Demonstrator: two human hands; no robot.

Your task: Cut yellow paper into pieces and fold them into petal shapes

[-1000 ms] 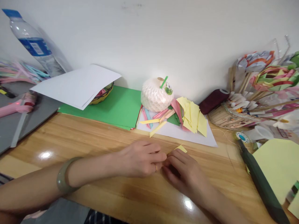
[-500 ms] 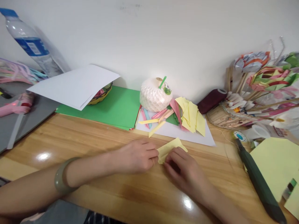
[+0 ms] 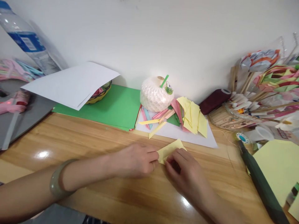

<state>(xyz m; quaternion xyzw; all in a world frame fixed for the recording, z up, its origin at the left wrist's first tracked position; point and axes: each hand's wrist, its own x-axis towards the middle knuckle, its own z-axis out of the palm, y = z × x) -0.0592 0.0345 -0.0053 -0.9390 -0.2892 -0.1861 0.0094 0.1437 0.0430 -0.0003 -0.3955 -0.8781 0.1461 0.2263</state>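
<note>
A small yellow piece of paper (image 3: 171, 150) lies on the wooden table, between my hands. My left hand (image 3: 139, 160), fingers closed, pinches its left end. At its lower right edge, my right hand (image 3: 184, 166) grips the paper between thumb and curled fingers. A crease seems to run along the near side, partly hidden by the fingers. Just behind are yellow paper slips (image 3: 192, 116) and folded strips (image 3: 157, 130) in pink, blue and yellow, resting on a white sheet (image 3: 207, 141).
Behind the slips stands a white coconut (image 3: 156, 95) with a green straw. Green paper (image 3: 116, 107) and a white sheet over a basket (image 3: 74, 82) lie left. On the right are a thread spool (image 3: 216, 99), paper flowers (image 3: 277, 77), a dark green tool (image 3: 261, 183) and yellow paper (image 3: 275, 168).
The view has shifted slightly. Both hands stay on the yellow paper, with only a slight movement of the fingers along its near edge.
</note>
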